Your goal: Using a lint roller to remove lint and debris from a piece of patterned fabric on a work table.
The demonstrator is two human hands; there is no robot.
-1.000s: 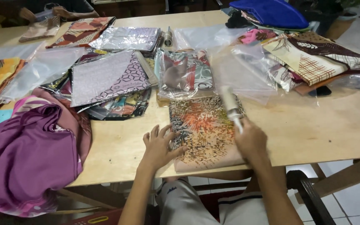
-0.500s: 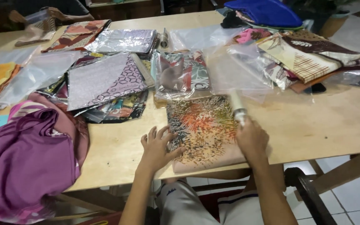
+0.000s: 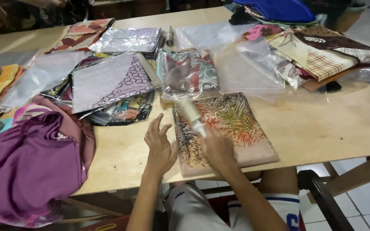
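Two hands work over a folded printed cloth (image 3: 225,128) lying flat at the near edge of the wooden worktop (image 3: 322,124). The right hand (image 3: 217,147) rests on the cloth's near half, its grip closed round a pale, slim roller-like tool (image 3: 192,115) that slants up and away across the cloth; motion blur hides what the tool is exactly. The left hand (image 3: 159,145) hovers just left of the cloth, fingers spread and holding nothing, its palm at or close to the cloth's left edge.

Beyond the cloth sits a bagged patterned fabric (image 3: 187,75), and to the right of that an empty clear plastic bag (image 3: 247,68). Left of the cloth lie more bagged fabrics (image 3: 108,79), and farther left a heap of purple cloth (image 3: 35,162) spills over the worktop's edge. Far right of the cloth is a stack of folded checked textiles (image 3: 322,53).

By my reading the step in hand is running the tool over the cloth's surface. A further stroke would call for the free hand to pin the left edge so the fold stays square.
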